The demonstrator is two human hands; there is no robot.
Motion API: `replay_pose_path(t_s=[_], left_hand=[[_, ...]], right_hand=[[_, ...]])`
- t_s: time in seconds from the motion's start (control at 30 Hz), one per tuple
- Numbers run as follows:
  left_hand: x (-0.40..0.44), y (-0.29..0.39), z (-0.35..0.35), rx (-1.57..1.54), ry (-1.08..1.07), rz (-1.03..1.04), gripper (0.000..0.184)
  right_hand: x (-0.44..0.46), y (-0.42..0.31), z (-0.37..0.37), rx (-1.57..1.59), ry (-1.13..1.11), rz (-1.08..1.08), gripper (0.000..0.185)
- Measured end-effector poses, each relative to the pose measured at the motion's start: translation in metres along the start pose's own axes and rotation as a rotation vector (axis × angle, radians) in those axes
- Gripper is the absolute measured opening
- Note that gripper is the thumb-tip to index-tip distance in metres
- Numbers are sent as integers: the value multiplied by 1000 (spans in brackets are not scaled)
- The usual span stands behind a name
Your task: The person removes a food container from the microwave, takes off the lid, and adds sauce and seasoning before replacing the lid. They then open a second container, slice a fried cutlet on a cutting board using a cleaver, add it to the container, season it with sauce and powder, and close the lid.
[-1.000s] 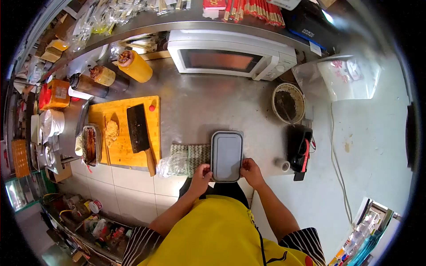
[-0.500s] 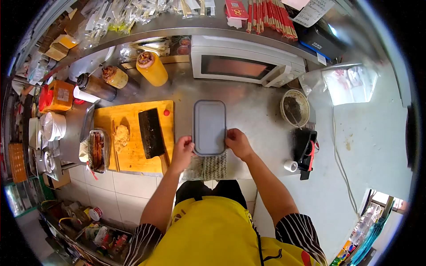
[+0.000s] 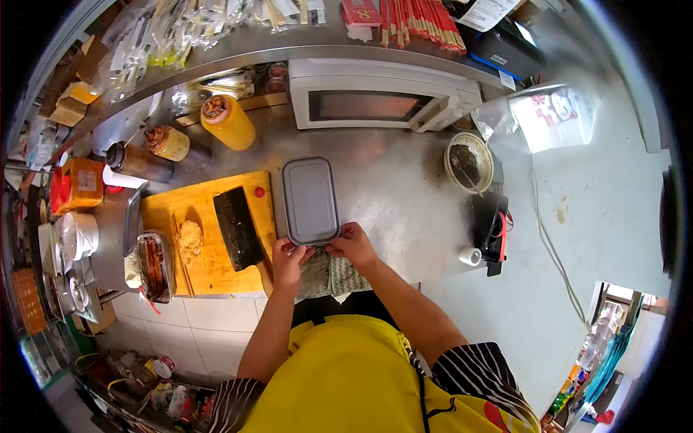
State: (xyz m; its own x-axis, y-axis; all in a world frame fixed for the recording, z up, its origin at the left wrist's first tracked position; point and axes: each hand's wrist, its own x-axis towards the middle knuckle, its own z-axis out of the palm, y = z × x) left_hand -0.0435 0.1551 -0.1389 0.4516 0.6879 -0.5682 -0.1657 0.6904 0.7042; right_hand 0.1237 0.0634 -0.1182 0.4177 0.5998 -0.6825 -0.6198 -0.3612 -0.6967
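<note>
A rectangular food container with a grey lid [image 3: 312, 200] is at the middle of the steel counter, its lid facing up. My left hand [image 3: 289, 264] has its fingers bent against the near left corner of the rim. At the near right corner, my right hand [image 3: 354, 247] grips the edge with thumb and fingers. The undersides of the fingers are hidden. Beneath and between my wrists lies a folded patterned cloth [image 3: 343, 276] at the counter's edge.
Left of the container, a wooden cutting board [image 3: 206, 281] bears a cleaver [image 3: 240, 227], chopsticks and a pale food heap [image 3: 190, 239]. Sauce bottles [image 3: 229, 124] stand behind it. A microwave [image 3: 382, 94] is at the back, a bowl [image 3: 468, 163] at right.
My right hand has moved from the container's right side to its near right corner. My left hand's fingers have shifted under the near edge. The whole view has turned slightly.
</note>
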Motion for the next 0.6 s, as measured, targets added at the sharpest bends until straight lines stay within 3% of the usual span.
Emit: replay_pose_path(t_s=[0.03, 0.07, 0.17, 0.37, 0.5, 0.53, 0.6], left_hand=[[-1, 1, 1, -49, -5, -9, 38], [-4, 1, 3, -5, -3, 36, 26], [-4, 24, 15, -726, -364, -483, 13], [-39, 12, 14, 683, -22, 393, 17], [-63, 5, 47, 1730, -508, 758, 25], [-65, -9, 46, 1639, -501, 744, 25], [-49, -53, 30, 1603, -474, 926, 21]], right_hand=[[-2, 1, 3, 55, 17, 8, 32], [-2, 1, 3, 10, 18, 0, 30], [5, 17, -5, -83, 11, -151, 27], [-62, 29, -31, -1131, 212, -584, 27], [-84, 74, -53, -1392, 145, -688, 33], [-84, 82, -57, -1424, 137, -681, 33], [-87, 76, -63, -1454, 79, -639, 30]])
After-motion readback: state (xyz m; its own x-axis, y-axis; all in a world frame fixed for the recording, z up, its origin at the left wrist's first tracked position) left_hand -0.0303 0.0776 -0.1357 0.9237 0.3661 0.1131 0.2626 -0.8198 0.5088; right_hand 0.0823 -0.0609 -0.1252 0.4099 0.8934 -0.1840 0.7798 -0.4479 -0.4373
